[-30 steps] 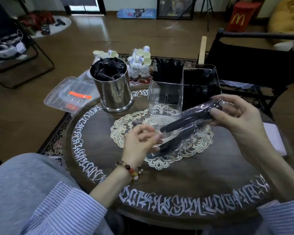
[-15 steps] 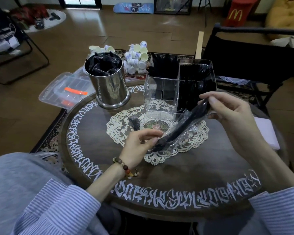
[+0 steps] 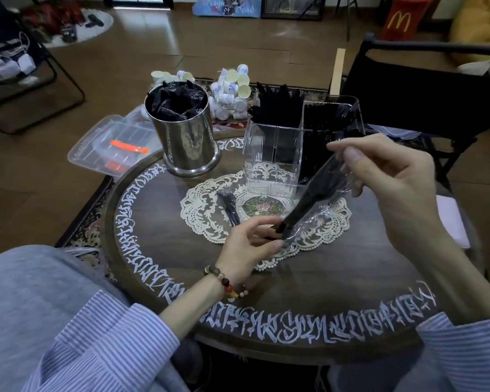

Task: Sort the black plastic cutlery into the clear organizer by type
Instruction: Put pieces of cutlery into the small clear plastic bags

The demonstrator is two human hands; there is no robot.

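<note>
left hand (image 3: 246, 244) pinches handle end of wrapped cutlery (image 3: 309, 199) | right hand (image 3: 388, 176) pinches wrapper top, likely to strip it | held above doily, just in front of organizer (image 3: 275, 154) | fork (image 3: 228, 206) waits on doily

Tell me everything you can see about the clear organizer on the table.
The clear organizer is a see-through, rigid-looking plastic box with an open top and inner walls that split it into compartments. It stands upright at the far side of the round table, its front edge on the lace doily, to the right of the steel canister. The front left compartment looks empty; black cutlery stands upright in the rear one, and the right side is dark with more black pieces. Neither hand touches it.
</note>
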